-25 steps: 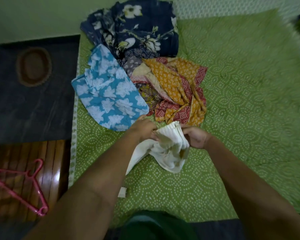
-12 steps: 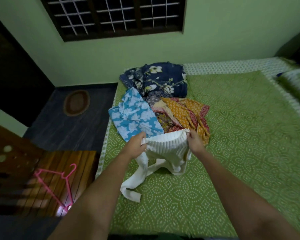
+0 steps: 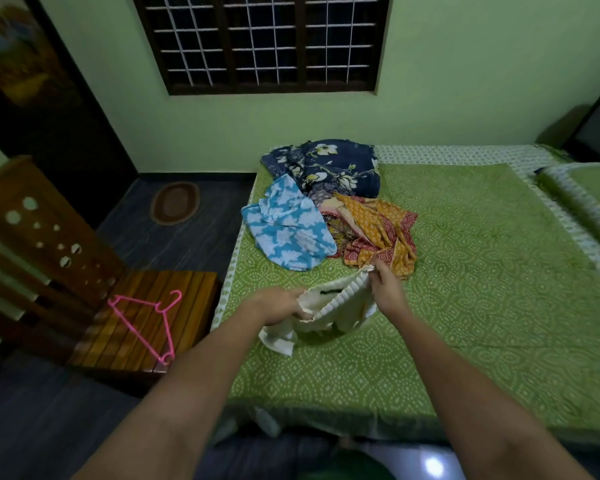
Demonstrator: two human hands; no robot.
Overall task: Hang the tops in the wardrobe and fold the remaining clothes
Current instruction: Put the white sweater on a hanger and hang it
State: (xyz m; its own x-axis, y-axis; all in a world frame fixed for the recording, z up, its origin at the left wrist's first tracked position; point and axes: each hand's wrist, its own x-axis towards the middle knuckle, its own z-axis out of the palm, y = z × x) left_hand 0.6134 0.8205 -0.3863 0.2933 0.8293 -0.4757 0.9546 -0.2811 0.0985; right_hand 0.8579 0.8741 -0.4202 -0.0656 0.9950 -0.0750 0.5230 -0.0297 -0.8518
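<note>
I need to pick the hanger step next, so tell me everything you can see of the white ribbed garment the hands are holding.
The white ribbed knit garment looks soft and cream-white, with ribbing along its raised edge. It is bunched, not spread: the left hand grips one end of that edge and the right hand pinches the other, holding it open above the green patterned bedspread. A loose end trails down onto the bedspread at lower left. It lies just in front of the pile of printed clothes.

Both bare arms reach forward and slightly inward. The left hand has its fingers curled, gripping the edge of the white top. The right hand pinches its far corner, held a little higher.
</note>
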